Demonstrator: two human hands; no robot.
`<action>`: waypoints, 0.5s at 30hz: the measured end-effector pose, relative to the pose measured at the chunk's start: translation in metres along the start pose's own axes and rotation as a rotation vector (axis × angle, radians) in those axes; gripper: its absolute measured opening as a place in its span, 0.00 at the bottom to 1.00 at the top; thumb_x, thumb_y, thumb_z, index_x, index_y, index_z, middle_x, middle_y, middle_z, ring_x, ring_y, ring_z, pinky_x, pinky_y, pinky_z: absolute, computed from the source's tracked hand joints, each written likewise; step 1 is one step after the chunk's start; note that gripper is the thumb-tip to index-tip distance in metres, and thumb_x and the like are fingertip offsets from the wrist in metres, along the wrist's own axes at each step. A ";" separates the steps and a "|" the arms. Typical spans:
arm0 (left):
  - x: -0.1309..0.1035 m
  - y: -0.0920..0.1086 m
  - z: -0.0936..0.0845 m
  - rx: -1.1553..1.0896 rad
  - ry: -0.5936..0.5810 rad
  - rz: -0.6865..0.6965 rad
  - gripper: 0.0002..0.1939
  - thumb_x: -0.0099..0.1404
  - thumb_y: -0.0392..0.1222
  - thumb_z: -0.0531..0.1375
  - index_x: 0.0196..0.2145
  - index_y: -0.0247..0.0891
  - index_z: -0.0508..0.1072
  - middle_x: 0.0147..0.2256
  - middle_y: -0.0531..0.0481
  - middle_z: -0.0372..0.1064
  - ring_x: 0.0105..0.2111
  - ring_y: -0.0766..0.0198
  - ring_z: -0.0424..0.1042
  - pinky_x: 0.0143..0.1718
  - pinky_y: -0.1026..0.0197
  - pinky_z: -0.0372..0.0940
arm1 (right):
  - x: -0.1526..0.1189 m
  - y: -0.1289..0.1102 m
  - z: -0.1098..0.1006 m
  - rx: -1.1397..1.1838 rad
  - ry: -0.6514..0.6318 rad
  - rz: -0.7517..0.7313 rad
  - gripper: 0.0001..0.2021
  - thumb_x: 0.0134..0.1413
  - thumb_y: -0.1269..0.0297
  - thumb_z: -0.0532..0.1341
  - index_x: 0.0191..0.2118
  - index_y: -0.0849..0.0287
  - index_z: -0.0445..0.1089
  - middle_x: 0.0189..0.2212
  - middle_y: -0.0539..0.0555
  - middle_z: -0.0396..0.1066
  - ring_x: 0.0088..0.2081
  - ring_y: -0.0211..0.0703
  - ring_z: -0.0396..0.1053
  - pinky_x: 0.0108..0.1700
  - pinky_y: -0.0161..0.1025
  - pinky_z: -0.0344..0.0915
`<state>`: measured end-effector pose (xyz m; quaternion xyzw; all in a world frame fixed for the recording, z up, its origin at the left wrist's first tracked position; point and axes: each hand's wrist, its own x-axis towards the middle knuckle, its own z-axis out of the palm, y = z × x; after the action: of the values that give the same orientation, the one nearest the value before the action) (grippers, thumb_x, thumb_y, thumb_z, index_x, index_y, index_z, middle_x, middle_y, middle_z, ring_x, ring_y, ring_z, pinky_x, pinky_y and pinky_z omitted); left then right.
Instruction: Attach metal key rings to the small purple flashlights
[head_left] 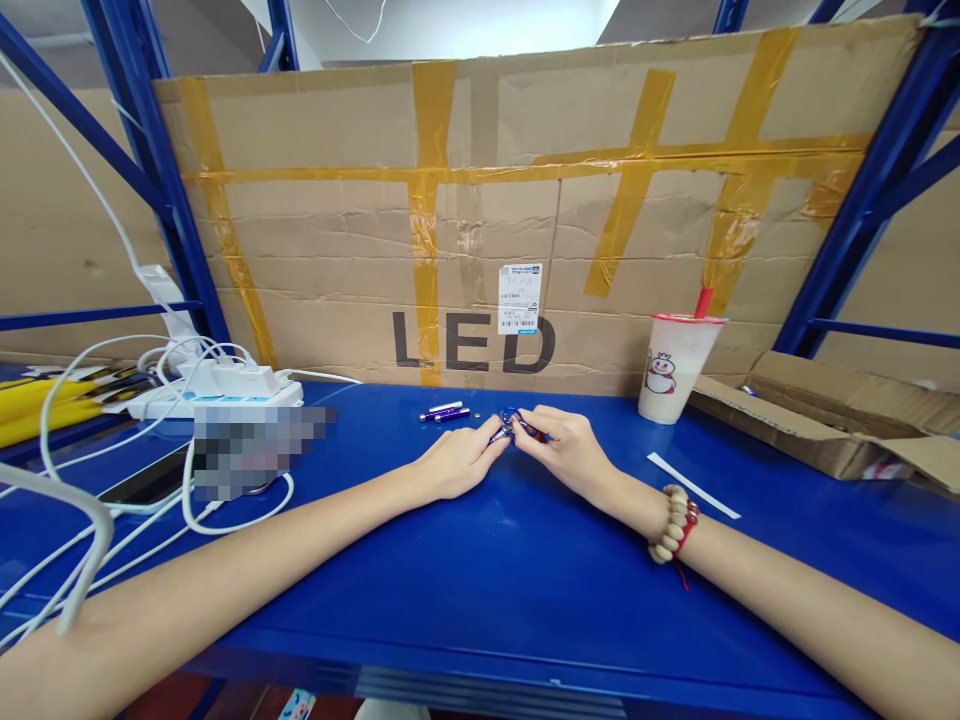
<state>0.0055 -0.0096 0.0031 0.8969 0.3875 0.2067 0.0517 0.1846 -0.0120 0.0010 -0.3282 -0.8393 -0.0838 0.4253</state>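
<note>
Fingertips of both hands meet on a small purple metal pen-like piece [504, 430] at the middle of the blue metal shelf top [480, 560]: left hand [456, 462] and right hand [564, 446] both pinch it. Two purple tubes [444, 412] lie just behind; a white lidded drink cup [675, 366] stands to the right.

Head camera looks forward and down, close over the blue shelf [480, 560].

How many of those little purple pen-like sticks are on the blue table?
3 seen: two loose purple sticks lying behind the hands, one pinched between left hand and right hand. Fingers may hide more.
</note>
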 end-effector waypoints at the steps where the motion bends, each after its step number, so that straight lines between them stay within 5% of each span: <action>1: 0.000 0.000 0.000 0.001 -0.001 -0.005 0.18 0.67 0.51 0.38 0.45 0.40 0.58 0.28 0.49 0.65 0.26 0.58 0.66 0.27 0.62 0.54 | 0.000 0.000 0.000 -0.004 -0.012 0.004 0.13 0.57 0.64 0.50 0.25 0.62 0.66 0.19 0.50 0.59 0.22 0.33 0.55 0.27 0.32 0.53; 15: 0.002 -0.004 0.003 -0.086 0.109 -0.044 0.13 0.67 0.50 0.40 0.38 0.41 0.57 0.31 0.51 0.65 0.31 0.60 0.68 0.32 0.63 0.58 | 0.001 -0.002 -0.001 0.036 -0.115 0.098 0.09 0.53 0.65 0.53 0.31 0.61 0.68 0.22 0.50 0.63 0.24 0.34 0.60 0.28 0.32 0.57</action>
<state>0.0049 -0.0051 -0.0003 0.8724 0.4002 0.2706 0.0737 0.1832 -0.0135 0.0024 -0.3655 -0.8465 -0.0287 0.3861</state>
